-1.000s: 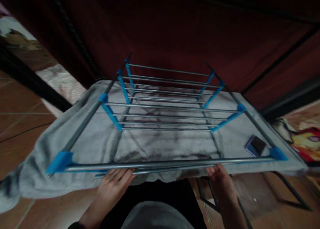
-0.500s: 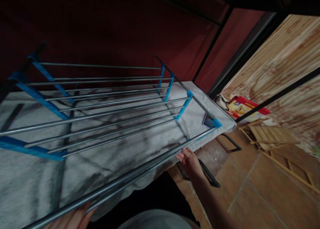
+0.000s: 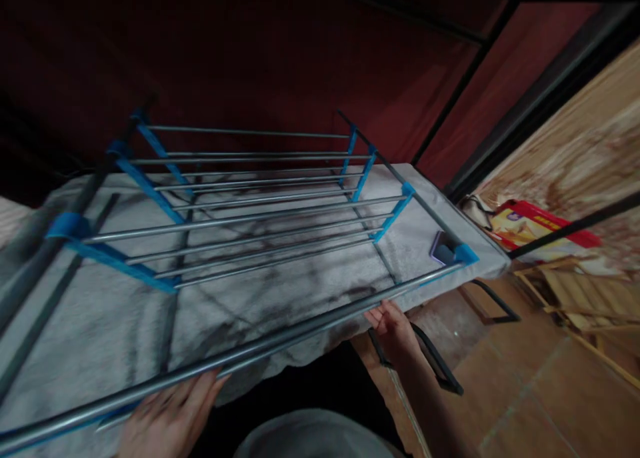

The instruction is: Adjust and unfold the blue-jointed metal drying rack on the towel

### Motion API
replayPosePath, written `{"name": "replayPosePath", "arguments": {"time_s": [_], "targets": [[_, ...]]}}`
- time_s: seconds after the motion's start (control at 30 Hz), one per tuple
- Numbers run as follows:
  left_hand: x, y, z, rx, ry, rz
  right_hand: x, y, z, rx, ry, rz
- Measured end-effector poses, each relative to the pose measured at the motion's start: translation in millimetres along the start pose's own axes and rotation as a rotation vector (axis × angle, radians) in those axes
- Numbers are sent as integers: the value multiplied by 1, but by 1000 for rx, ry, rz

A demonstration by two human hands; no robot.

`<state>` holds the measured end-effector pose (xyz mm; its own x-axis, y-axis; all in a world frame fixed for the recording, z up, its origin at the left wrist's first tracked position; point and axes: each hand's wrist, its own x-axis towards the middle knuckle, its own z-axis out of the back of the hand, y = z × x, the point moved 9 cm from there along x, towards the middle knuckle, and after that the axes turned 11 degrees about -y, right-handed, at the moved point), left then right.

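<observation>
Your left hand [image 3: 167, 415] lies flat with fingers spread under the near steel rail of the drying rack [image 3: 260, 211], fingertips touching the rail and the grey cloth [image 3: 300, 291] spread beneath it. Your right hand [image 3: 395, 325] is further along the same rail, fingers curled up against it from below; whether they close around it you cannot tell. Beyond your right hand, a small dark phone [image 3: 440, 246] rests on the cloth just beside the blue corner joint [image 3: 466, 253].
</observation>
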<state>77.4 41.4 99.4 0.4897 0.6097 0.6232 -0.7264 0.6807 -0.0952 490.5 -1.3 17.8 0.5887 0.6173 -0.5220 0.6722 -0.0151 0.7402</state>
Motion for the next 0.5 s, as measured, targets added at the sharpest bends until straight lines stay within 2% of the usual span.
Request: {"name": "replayPosePath", "arguments": {"time_s": [0.07, 0.17, 0.33, 0.5], "targets": [[18, -23, 9, 81, 5, -73, -8, -15, -3, -53, 17, -53], [39, -36, 16, 180, 36, -24, -18, -37, -11, -119, 58, -126], [40, -40, 16, 169, 83, 56, -28, -63, -22, -171, 113, -226], [37, -47, 25, 119, 14, 79, -28, -61, -18, -207, 94, -185]]}}
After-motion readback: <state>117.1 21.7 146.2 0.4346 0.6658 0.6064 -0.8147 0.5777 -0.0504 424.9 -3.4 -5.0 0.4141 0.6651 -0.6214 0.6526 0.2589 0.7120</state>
